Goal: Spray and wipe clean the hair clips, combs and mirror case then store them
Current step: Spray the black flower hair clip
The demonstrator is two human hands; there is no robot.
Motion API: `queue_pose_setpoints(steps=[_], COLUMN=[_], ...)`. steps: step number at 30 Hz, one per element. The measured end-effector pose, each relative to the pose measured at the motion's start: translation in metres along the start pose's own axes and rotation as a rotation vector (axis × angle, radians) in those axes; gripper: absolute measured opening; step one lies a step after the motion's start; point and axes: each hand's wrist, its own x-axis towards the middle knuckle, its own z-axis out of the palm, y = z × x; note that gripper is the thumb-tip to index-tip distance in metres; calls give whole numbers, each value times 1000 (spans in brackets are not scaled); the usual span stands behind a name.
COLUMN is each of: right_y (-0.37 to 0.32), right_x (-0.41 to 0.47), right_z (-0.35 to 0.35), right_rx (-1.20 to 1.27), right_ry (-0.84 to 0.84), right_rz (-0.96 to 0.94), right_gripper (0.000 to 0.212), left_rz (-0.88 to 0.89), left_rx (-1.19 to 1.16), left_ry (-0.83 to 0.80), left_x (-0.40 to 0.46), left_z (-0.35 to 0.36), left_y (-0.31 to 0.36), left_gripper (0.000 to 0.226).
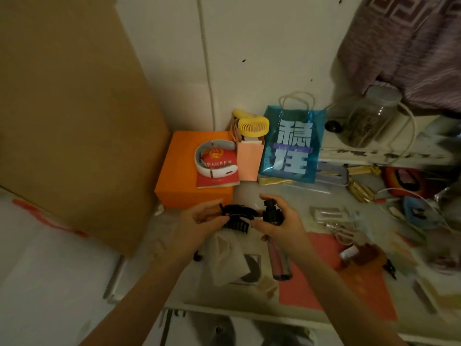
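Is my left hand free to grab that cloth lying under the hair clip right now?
Probably not: the left hand is holding the black hair clip, so its grip is taken. The beige cloth lies uncovered just below it.

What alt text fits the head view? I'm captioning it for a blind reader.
Over a cluttered table, the left hand holds a black claw hair clip while the right hand grips a spray bottle aimed at it. Behind stand an orange box and a blue gift bag.
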Motion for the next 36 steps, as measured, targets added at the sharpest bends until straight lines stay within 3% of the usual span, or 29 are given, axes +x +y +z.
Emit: queue_pose_setpoints(steps=[5,22,36], right_y=[27,152,176], right_x=[-12,-35,-34], right_z=[35,144,180], right_rx=[-33,-102,-135], right_ry=[41,-1,147], right_rz=[62,300,307], right_gripper=[52,54,55], left_rz=[-67,-361,-317], left_rx=[-20,-24,-52], left_ry=[-40,162,184], left_x=[4,-10,9], left_z=[-29,-93,-109], left_y=[-40,-194,-233], left_gripper=[36,40,42])
